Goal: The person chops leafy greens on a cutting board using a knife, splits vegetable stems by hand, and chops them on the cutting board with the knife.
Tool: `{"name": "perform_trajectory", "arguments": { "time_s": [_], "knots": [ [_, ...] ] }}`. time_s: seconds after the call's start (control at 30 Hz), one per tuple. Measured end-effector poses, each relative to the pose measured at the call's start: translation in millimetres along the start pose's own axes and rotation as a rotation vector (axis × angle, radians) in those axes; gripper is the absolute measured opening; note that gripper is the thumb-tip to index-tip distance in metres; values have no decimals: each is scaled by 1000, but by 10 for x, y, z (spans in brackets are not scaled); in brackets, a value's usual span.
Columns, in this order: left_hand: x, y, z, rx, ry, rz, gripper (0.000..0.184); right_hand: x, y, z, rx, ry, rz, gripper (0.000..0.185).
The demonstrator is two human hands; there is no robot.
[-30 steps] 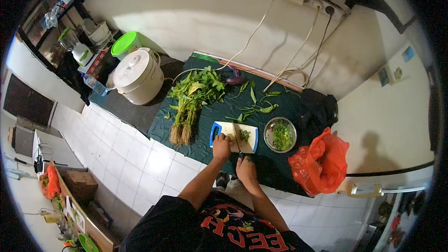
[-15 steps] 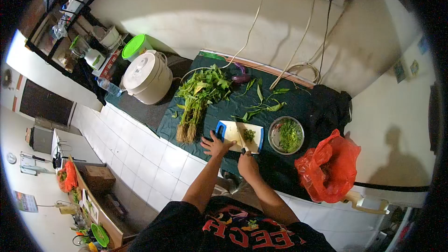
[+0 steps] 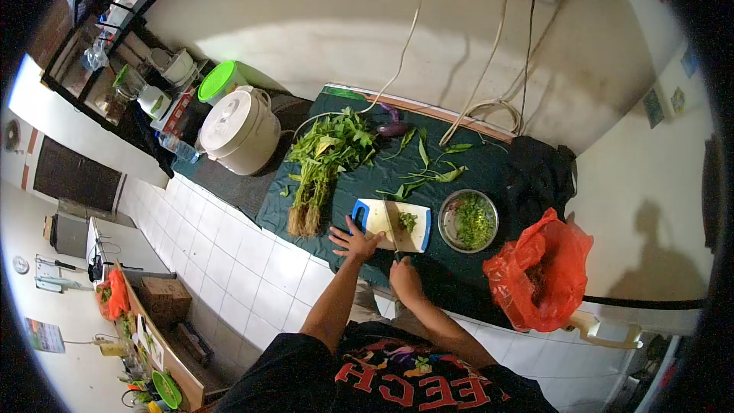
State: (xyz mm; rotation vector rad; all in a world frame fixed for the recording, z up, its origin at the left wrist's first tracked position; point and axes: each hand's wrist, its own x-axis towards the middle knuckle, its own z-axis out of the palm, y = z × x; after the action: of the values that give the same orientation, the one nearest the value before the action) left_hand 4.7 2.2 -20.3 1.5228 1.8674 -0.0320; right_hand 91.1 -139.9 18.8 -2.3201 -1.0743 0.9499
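My right hand (image 3: 405,278) is closed round the handle of a knife (image 3: 394,231), whose blade lies across the white cutting board (image 3: 417,242) with blue ends. Right of the blade sits a small heap of chopped greens (image 3: 407,221). My left hand (image 3: 356,244) has its fingers spread at the board's near left corner, thumb side over the board. A metal bowl (image 3: 443,235) of cut greens stands to the right of the board. Behind the left hand lies a big bunch of leafy greens with roots (image 3: 329,153).
Loose green chillies or pods (image 3: 447,176) and a purple eggplant (image 3: 394,130) lie toward the wall. A red plastic bag (image 3: 505,279) is at the right, by a black cloth (image 3: 539,176). A white rice cooker (image 3: 245,134) stands at the left. Cords (image 3: 489,107) run along the wall.
The knife and my right hand have come slightly nearer to my body. My left hand stays at the board's corner, and the chopped heap looks about the same.
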Motion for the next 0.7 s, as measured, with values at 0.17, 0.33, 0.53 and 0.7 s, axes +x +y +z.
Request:
{"name": "perform_trajectory", "arguments": {
  "time_s": [0.17,0.33,0.53,0.7],
  "knots": [
    [35,-20,47,40,-8,-12,136,105,-171,-141,14,3,-56,35],
    [10,-10,-8,54,-20,24,135,36,-217,-89,-84,56,-61,40],
    [-1,-21,-34,25,-35,40,134,156,-274,-59,-46,54,29,47],
    [14,-6,-39,27,-49,26,133,103,-254,-56,-89,56,-36,42]
  ]
}}
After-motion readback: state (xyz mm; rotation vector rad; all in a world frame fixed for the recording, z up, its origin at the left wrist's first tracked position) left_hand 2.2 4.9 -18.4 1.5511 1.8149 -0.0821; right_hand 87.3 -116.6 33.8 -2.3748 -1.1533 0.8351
